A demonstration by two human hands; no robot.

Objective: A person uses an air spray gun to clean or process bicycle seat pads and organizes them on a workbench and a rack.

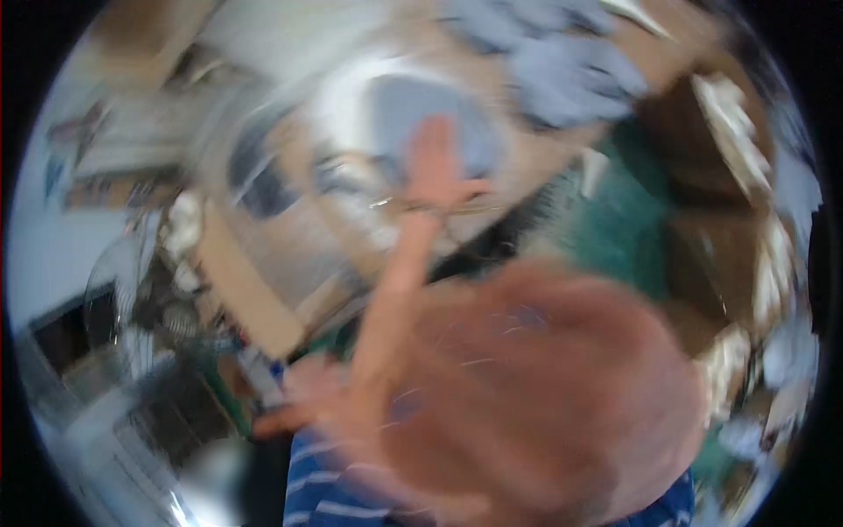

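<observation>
My left hand [435,167] reaches forward over a blue-grey cloth piece [395,110], its fingers stretched out and the thumb apart. I cannot tell whether it touches the cloth, which lies on a pale rounded surface. A large smeared shape [536,395], perhaps my right hand very near the camera, covers the lower middle. Its fingers cannot be made out. At the lower left, a blurred finger-like shape [285,420] sticks out beside the forearm; whose it is stays unclear. A dark blue-grey piece [262,171] lies left of the pale surface. Motion blurs everything.
More blue-grey cloth pieces [571,79] lie at the far right of the brown work surface. Open brown boxes [711,255] with white contents stand at the right, beside green floor [628,224]. A cardboard strip [250,290] and a fan-like wire cage [123,285] are at the left.
</observation>
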